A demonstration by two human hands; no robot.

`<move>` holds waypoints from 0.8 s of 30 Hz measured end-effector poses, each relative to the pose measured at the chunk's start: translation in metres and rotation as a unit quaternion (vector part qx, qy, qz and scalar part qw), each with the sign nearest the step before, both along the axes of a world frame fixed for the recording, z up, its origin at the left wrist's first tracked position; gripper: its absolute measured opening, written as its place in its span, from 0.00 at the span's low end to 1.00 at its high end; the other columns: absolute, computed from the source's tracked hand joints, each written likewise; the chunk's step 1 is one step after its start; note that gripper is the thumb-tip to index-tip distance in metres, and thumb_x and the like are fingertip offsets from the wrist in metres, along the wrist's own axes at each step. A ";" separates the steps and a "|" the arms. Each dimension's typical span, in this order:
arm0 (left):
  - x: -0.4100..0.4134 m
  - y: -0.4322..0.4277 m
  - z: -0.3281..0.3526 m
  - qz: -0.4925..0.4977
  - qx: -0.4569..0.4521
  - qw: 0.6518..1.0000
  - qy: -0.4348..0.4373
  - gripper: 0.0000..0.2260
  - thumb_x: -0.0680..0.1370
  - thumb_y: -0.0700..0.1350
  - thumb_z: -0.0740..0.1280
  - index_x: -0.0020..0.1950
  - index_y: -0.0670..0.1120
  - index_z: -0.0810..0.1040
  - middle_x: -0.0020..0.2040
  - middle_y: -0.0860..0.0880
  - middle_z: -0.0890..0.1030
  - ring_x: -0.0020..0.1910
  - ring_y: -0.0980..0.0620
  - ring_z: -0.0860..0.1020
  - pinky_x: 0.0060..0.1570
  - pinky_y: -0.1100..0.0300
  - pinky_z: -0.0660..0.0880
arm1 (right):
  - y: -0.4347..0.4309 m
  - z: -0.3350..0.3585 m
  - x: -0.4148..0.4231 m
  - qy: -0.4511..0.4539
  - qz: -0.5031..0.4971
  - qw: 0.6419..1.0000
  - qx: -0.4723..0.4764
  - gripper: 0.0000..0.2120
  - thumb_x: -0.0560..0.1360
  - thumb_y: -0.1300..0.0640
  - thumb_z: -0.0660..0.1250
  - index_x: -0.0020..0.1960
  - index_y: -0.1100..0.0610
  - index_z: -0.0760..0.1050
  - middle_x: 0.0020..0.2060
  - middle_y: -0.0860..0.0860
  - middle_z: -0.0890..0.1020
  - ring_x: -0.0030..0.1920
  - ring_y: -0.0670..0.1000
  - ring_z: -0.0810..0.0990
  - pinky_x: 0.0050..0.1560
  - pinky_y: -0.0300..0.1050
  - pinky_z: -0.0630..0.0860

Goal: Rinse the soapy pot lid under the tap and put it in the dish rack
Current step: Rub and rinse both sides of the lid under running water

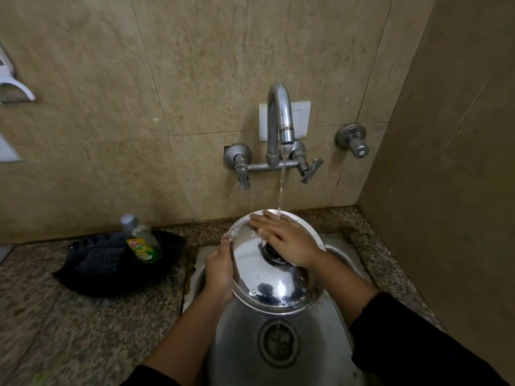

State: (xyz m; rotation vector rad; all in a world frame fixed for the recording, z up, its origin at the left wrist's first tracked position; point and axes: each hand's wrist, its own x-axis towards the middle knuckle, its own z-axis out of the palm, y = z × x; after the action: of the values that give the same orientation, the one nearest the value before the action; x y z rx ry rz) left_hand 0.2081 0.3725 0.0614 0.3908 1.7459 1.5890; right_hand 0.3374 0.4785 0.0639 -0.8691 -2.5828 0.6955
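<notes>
Lid (274, 277) sits tilted over the sink (281, 366), mid-rinse. Left hand (220, 270) clamps its rim; right hand (287, 240) lies spread flat above the knob (271, 252), under the tap (280, 112) stream. Next likely: turn it, then find the rack, unseen here.

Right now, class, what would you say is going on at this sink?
A person is rinsing a steel pot lid over the sink. The left hand grips the lid's left rim and holds it tilted under the tap, whose thin stream of water lands at the lid's far edge. The right hand lies flat on the lid's top, fingers spread. A dish soap bottle stands on the counter to the left. No dish rack is in view.
</notes>
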 end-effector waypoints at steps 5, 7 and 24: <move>-0.009 0.003 -0.007 0.057 -0.004 0.997 -0.047 0.19 0.79 0.55 0.61 0.46 0.39 0.79 0.39 0.42 0.81 0.36 0.44 0.80 0.39 0.56 0.78 | -0.008 -0.003 0.017 0.032 -0.078 0.995 0.053 0.28 0.79 0.43 0.42 0.73 0.51 0.65 0.73 0.48 0.68 0.74 0.47 0.62 0.74 0.53 0.59; -0.012 0.003 -0.011 0.078 -0.006 0.996 -0.044 0.21 0.79 0.55 0.61 0.50 0.36 0.78 0.36 0.42 0.79 0.32 0.45 0.78 0.35 0.56 0.77 | -0.032 -0.016 0.026 -0.015 -0.163 0.984 0.077 0.30 0.80 0.42 0.41 0.77 0.53 0.55 0.77 0.50 0.58 0.77 0.49 0.55 0.77 0.53 0.54; -0.029 -0.010 -0.002 0.091 0.023 0.995 -0.030 0.15 0.81 0.52 0.60 0.43 0.43 0.77 0.44 0.43 0.81 0.42 0.45 0.79 0.48 0.54 0.76 | -0.065 -0.046 0.087 -0.058 0.099 0.980 0.165 0.23 0.82 0.50 0.52 0.76 0.45 0.57 0.77 0.43 0.57 0.77 0.45 0.51 0.76 0.51 0.52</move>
State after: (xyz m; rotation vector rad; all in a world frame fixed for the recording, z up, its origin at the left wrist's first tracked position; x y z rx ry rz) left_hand 0.1788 0.3628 0.0592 0.2077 1.7422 1.7525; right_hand 0.4247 0.4133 0.0175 -0.5679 -2.8033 0.2550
